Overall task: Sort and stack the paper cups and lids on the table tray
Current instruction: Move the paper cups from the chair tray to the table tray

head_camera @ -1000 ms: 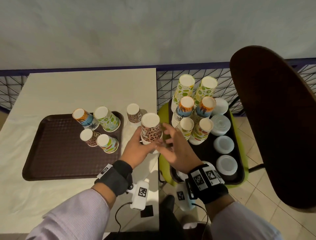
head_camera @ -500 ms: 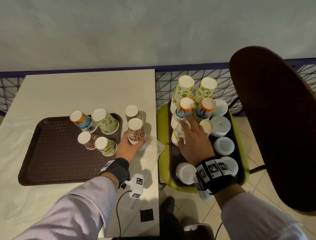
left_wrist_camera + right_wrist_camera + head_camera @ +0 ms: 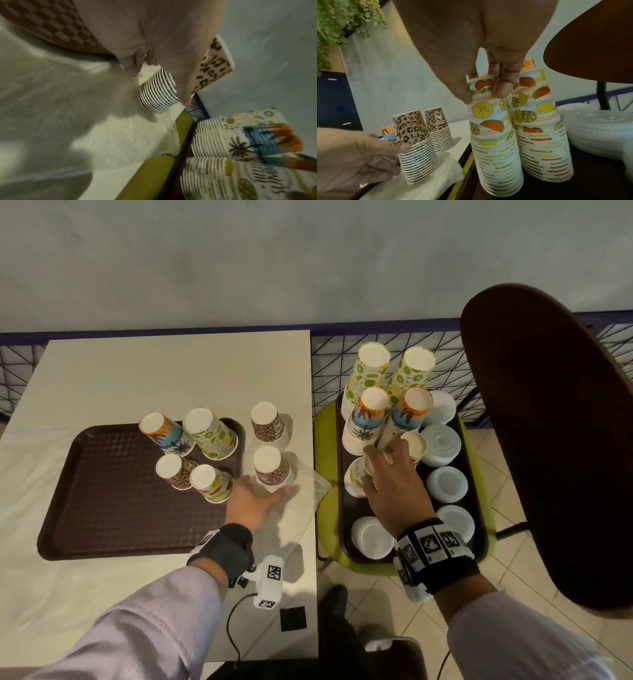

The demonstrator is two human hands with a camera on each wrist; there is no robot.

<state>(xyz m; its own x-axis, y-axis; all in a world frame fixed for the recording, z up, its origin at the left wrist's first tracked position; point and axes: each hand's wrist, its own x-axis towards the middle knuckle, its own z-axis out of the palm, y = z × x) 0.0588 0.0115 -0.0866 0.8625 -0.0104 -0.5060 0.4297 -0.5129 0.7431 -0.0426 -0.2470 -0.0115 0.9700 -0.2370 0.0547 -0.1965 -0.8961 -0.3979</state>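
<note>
My table (image 3: 102, 378) is cream, under a grey wall (image 3: 274, 251); the brown tray (image 3: 102, 508) lies at 9 o'clock. My left hand (image 3: 251, 501) rests loose-fingered against the leopard cup stack (image 3: 272, 469). At 3 o'clock, my right hand (image 3: 397, 487) pinches the fruit-print cup stack (image 3: 489, 121). A neighbouring stack's lettering is unreadable.

Four upturned cups or cup stacks (image 3: 191, 453) stand on the brown tray (image 3: 102, 508), and two leopard-print stacks (image 3: 269, 428) stand on the table just right of that tray. Farther right, a dark tray (image 3: 346, 542) carries six cup stacks (image 3: 394, 392) and six piles of white lids (image 3: 445, 484).
</note>
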